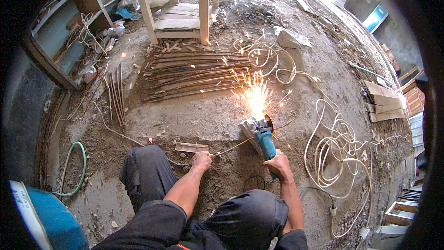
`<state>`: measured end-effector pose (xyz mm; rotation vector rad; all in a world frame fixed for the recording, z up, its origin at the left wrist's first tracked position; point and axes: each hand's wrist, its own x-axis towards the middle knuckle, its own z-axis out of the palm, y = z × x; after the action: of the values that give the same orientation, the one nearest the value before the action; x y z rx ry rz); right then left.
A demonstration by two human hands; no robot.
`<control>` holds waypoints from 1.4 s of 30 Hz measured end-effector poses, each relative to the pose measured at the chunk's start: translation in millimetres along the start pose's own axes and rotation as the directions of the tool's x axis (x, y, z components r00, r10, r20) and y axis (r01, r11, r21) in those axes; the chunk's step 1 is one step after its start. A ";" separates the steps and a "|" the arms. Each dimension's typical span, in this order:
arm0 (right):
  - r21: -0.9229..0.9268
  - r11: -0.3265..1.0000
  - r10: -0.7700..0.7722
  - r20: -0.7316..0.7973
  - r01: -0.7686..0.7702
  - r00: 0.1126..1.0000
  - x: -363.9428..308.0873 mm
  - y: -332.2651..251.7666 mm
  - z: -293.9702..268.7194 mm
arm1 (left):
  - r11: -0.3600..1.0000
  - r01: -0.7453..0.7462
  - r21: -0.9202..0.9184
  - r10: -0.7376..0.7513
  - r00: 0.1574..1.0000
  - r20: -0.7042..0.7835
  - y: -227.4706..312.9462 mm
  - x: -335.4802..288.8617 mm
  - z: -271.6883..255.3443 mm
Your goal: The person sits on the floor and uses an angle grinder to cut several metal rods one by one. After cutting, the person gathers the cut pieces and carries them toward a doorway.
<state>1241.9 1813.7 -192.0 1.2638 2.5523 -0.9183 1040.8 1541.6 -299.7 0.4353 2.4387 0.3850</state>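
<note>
My right hand [277,164] is wrapped round the body of a blue angle grinder [266,144]. The grinder's disc [268,123] meets a thin steel rod, and bright sparks [257,93] spray away from me. My left hand [202,160] grips the near end of that rod [236,146], which slants up to the right past the disc. Under the rod, beside the grinder head, sits a rough stone block [249,129], partly hidden. Beyond the sparks lie several rusty steel rods [185,75] side by side on the ground.
Loops of pale cable [340,153] cover the ground at right. A few shorter rods [116,95] lie at left. A wooden stand [204,14] and shelving [69,32] stand at the back left. A blue tub [58,217] is near left, with a green hose [83,171] behind it.
</note>
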 end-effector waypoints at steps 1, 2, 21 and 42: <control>-0.006 1.000 0.023 0.009 -0.022 1.000 0.5 0.0 0.4 | 1.000 0.002 0.002 -0.002 1.000 -0.001 -0.6 0.6 0.8; -0.001 1.000 -0.001 0.002 0.001 1.000 0.7 0.0 0.8 | 1.000 0.004 0.004 -0.003 1.000 -0.003 -1.1 1.3 1.4; -0.023 0.999 0.046 0.040 -0.045 0.998 -4.5 -9.5 -7.7 | 0.999 0.037 -0.020 -0.037 0.999 0.021 4.9 -3.3 -6.2; 0.003 1.000 0.009 0.002 -0.009 1.000 1.7 -0.8 -0.2 | 1.000 0.019 0.004 -0.020 1.000 0.017 1.9 0.1 -2.4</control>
<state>1240.2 1814.6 -192.1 1.2741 2.5424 -0.9219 1039.7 1542.9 -297.3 0.4147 2.4259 0.3664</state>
